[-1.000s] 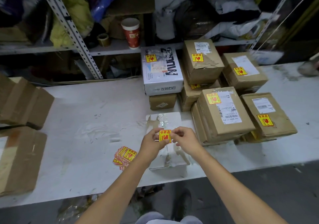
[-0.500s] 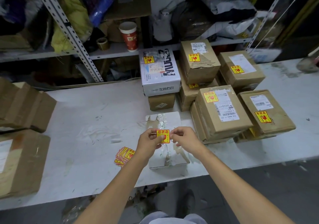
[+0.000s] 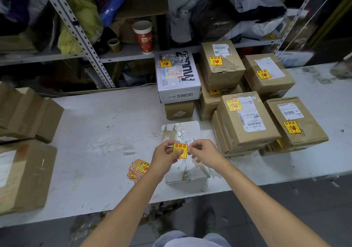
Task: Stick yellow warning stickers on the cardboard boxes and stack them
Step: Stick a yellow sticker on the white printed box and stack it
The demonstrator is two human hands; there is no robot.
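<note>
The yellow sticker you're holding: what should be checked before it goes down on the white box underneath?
1. Grip on the yellow sticker: the left hand pinches it, ok.
2. Right hand also holding the sticker's edge: cannot tell.
3. Backing paper peeled off: cannot tell.
4. White box lying flat on the table, below the hands: ok.
5. Box top free of a sticker: none on the part that shows, ok.
6. Spare stickers close by, left of the box: ok.
</note>
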